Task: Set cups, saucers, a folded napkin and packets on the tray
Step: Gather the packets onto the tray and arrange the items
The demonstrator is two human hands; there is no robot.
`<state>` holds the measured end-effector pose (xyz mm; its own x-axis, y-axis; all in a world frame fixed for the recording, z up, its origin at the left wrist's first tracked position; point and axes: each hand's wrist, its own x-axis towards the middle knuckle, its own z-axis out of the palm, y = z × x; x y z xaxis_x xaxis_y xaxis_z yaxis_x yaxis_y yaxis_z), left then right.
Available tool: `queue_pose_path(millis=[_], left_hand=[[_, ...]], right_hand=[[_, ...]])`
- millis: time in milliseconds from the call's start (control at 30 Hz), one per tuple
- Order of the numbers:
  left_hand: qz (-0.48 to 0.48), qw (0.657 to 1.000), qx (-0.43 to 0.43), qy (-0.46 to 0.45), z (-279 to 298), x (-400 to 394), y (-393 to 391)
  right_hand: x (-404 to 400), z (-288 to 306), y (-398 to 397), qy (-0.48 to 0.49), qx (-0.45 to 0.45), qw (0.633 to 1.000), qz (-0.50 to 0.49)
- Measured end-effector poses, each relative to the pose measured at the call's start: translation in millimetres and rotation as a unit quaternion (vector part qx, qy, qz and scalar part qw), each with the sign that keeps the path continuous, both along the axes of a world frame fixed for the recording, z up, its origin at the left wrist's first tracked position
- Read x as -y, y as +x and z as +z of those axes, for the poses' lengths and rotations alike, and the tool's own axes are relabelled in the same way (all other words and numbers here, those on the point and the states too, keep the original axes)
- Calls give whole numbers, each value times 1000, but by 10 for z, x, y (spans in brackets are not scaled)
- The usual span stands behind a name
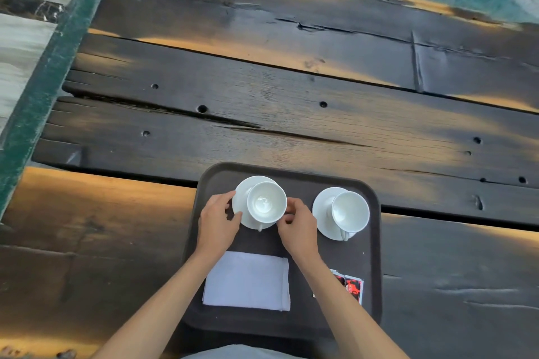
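Your left hand (217,220) and right hand (297,223) pinch the rim of the left saucer (240,204) at its 9 and 3 o'clock; its cup (266,202) stands upright, handle toward 6. The second cup (350,211) and saucer (323,214) sit at 3 o'clock, apart. The folded napkin (248,281) lies at 6, long axis crosswise, packets (353,288) just beside the tray (376,256) edge. Bare table (262,96) opens toward 12.

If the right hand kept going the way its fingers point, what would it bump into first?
The right hand points up-left and already touches the left saucer, so it would probably push that saucer and its cup first.
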<state>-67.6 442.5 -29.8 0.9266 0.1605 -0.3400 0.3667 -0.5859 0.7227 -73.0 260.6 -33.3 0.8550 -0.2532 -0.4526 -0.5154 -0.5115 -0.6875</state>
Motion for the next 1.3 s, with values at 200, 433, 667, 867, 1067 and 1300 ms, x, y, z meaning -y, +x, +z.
queue_pose_path(millis=[200,433,667,867,1067,1300], left_hand=[[-39,992,24,-116,138,66,-2],[-15,989,15,-144,129,15,-7],[-30,993,0,-113,86,-106,-110],[-52,996,-73,1,-37,-487,-609],[-111,988,-96,49,-159,-561,-888],[-120,985,-99,80,-200,-567,-822]], right_hand=[[-90,18,-24,-5,24,999,40],[-165,3,2,7,39,998,47],[-112,1,-129,-12,33,998,57],[165,-51,-753,-56,-35,995,70],[189,-61,-1125,-48,-50,994,82],[172,-57,-1160,-33,-48,996,68]])
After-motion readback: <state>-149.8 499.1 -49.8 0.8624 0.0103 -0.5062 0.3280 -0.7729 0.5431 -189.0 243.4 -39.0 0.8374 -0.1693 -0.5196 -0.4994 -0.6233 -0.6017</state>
